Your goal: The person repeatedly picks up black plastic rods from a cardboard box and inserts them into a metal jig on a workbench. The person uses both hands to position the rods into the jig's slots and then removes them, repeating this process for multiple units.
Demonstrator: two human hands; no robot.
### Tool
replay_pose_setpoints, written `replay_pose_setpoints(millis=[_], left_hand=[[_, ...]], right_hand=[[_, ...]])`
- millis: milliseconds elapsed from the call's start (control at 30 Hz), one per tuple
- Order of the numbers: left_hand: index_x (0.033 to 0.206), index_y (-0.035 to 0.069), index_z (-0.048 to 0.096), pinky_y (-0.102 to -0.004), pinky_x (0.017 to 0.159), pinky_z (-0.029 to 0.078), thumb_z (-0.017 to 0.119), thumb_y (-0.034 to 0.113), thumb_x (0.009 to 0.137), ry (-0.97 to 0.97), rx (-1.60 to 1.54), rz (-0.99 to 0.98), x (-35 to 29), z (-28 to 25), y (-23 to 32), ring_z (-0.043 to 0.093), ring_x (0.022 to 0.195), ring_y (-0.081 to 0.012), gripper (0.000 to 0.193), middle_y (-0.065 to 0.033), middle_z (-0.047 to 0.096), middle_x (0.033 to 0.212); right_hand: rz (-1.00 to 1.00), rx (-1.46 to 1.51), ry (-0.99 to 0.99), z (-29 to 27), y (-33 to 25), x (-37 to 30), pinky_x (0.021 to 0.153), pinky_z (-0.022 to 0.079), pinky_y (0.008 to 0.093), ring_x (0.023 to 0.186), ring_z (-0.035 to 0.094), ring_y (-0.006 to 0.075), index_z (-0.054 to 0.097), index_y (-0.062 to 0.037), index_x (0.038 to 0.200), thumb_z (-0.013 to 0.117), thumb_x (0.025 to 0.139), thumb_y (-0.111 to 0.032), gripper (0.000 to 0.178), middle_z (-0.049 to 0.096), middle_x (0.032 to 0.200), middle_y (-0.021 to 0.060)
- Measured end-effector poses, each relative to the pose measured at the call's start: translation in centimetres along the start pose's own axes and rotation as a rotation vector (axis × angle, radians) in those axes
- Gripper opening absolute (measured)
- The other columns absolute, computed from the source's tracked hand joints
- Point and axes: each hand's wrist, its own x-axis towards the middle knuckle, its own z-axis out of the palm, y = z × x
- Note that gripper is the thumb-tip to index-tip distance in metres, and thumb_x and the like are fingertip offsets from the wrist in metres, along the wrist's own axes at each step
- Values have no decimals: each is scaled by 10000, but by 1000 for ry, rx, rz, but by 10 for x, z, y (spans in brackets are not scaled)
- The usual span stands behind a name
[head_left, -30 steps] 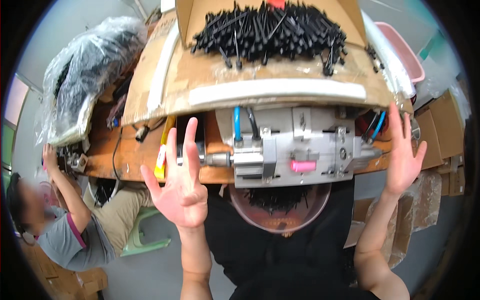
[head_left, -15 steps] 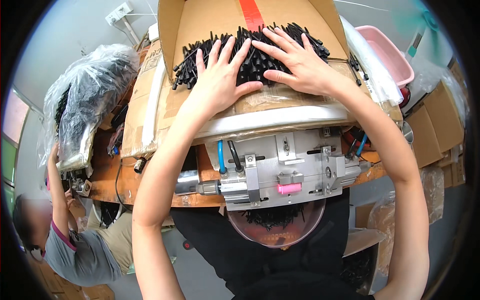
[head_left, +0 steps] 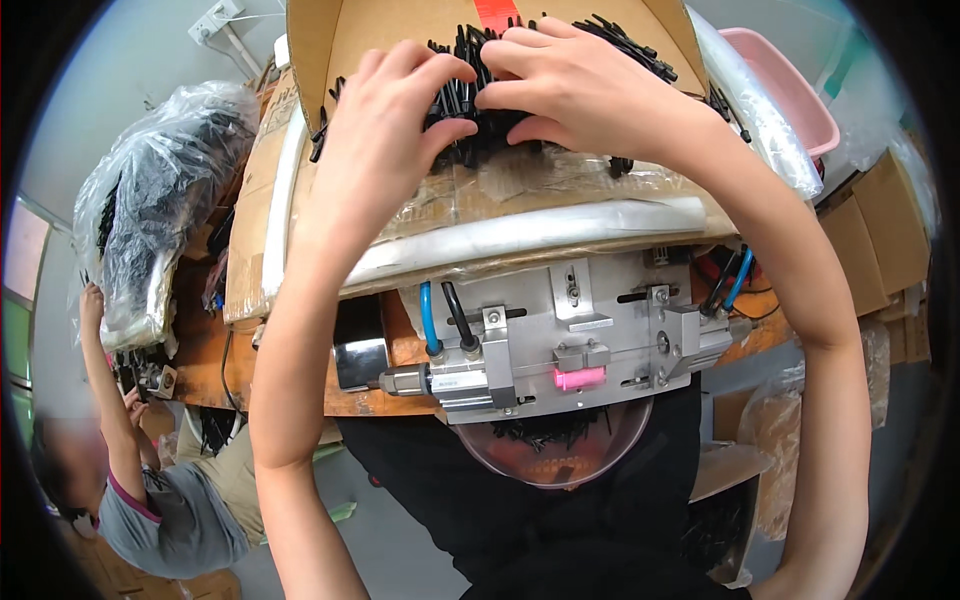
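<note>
A heap of thin black stick-like pieces with thicker ends (head_left: 460, 97) lies at the mouth of an open cardboard box (head_left: 385, 20). My left hand (head_left: 380, 125) is at the heap's left side, fingers curled over pieces and thumb turned inward. From the right, my right hand (head_left: 575, 90) bends its fingers round the pieces facing it. Both hands press a clump of them together; the fingertips are partly hidden. Below the box's edge, a metal fixture (head_left: 535, 290) carries a small pink cylinder (head_left: 580, 379). Nothing touches the fixture from my hands.
A clear bowl (head_left: 625, 445) with black pieces sits under the fixture. White padding (head_left: 560, 222) borders the cardboard. At left, a co-worker (head_left: 170, 520) reaches to a plastic-covered pile (head_left: 175, 180). A pink tub (head_left: 780, 85) and cardboard boxes (head_left: 885, 240) stand right.
My spread fingers have curled in around the black pieces, and the heap has split, with its middle drawn together. The co-worker's raised hand has shifted slightly left.
</note>
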Motion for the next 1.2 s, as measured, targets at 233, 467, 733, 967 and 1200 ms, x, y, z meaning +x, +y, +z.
replay_pose_setpoints(millis=[233,467,733,967,1200], left_hand=[[987,39,688,-304,744,514,694,55,829,-48,-264,-86,0,5,-2,644,802,-172,159,-65,675,896],[1160,14,607,-273,868,455,644,141,892,-142,-1418,-662,20,-61,-64,575,976,-183,299,-99,619,1010],[1246,13,589,-236,771,486,656,-51,830,230,-624,-396,-85,-31,105,579,854,-120,426,-57,647,1032],[1386,-66,421,-307,717,420,657,23,791,-175,-170,-324,-180,23,234,510,794,-194,645,-75,535,919],[1376,-122,382,-295,727,433,591,-41,715,-284,-63,-294,-174,43,235,504,821,-213,698,-108,515,975]], right_hand=[[306,622,34,-40,8,-4,636,494,284,712,635,145,726,-75,976,703,825,-27,160,705,832,60],[795,1386,524,-70,42,-39,692,545,247,799,661,150,620,25,1048,618,947,-212,257,683,853,101],[929,1252,836,-89,-11,-109,710,557,212,816,657,149,602,5,1100,579,973,-210,251,674,939,105],[1019,1375,1010,-98,-106,-125,735,517,254,830,627,153,592,-7,1146,582,964,-165,242,656,962,99],[832,1305,764,-105,-118,-162,802,453,261,960,568,198,485,8,1274,492,1017,-223,346,589,1150,149]])
